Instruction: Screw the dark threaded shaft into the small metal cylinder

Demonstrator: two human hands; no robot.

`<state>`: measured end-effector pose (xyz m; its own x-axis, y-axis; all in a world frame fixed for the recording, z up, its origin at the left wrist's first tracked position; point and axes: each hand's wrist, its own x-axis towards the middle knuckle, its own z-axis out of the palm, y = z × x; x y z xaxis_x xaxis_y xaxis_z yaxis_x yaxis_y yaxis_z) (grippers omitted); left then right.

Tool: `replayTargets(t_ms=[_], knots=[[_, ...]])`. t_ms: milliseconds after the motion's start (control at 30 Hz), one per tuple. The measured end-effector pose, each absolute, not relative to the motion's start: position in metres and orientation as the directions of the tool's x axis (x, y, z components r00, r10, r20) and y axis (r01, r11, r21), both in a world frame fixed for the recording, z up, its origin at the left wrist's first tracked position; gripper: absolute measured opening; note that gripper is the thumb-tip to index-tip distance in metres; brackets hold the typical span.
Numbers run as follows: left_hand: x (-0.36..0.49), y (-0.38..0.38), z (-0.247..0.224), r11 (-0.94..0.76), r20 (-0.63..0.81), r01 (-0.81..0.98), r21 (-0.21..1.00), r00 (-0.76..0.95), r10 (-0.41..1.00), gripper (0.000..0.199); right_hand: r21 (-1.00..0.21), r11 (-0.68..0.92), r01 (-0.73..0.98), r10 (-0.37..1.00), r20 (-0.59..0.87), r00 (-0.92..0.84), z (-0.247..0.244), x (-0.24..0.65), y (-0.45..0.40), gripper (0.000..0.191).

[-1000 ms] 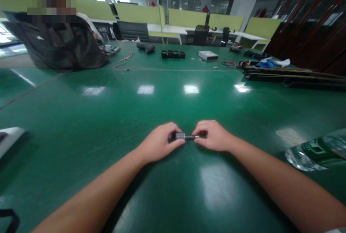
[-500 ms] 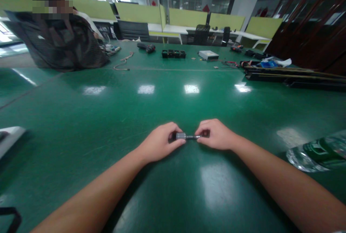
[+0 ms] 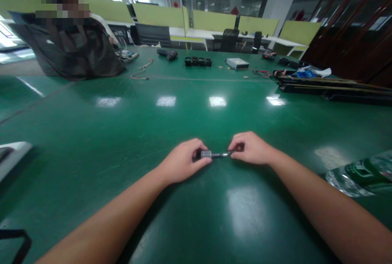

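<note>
Low over the green table (image 3: 171, 223), a small screwdriver (image 3: 219, 155) lies sideways between my two hands. My left hand (image 3: 185, 161) is closed round its grey metal handle, thumb along the near side and the palm end hidden. The thin shiny shaft points right. At its tip, my right hand (image 3: 251, 148) pinches thumb and forefinger together on a tiny dark piece, too small to make out. Whether that piece touches the shaft I cannot tell.
A clear water bottle (image 3: 364, 174) lies by my right forearm. A white-edged object (image 3: 14, 158) is at the left edge. Farther off are a large dark bag (image 3: 82, 52), a power drill (image 3: 167, 54), a black block (image 3: 198, 61), a silver box (image 3: 237, 63) and dark strips (image 3: 333, 88). A person sits behind the bag.
My right hand has shifted slightly right and away from me, so more of the screwdriver's shaft shows. My left hand keeps its hold on the handle, almost unmoved.
</note>
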<state>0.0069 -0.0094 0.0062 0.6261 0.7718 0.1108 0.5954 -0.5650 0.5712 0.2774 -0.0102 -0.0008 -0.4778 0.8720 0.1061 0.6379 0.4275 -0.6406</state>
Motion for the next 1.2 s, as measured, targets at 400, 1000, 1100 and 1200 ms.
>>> replayTargets(t_ms=[400,1000,1100,1200], knots=[[0.008,-0.009,0.006,-0.563,0.109,0.605,0.563,0.621,0.776,0.024,-0.677,0.456,0.577,0.848,0.135,-0.512,-0.002,0.269,-0.015,0.013],[0.01,-0.008,0.005,-0.577,0.12,0.597,0.558,0.63,0.767,0.024,-0.645,0.535,0.545,0.825,0.26,-0.502,-0.013,0.24,-0.024,0.018],[0.01,-0.008,0.004,-0.579,0.123,0.597,0.555,0.63,0.767,0.025,-0.629,0.544,0.555,0.821,0.264,-0.506,-0.014,0.238,-0.024,0.014],[0.01,-0.008,0.004,-0.573,0.125,0.6,0.558,0.622,0.773,0.026,-0.612,0.556,0.563,0.816,0.272,-0.51,-0.014,0.238,-0.023,0.013]])
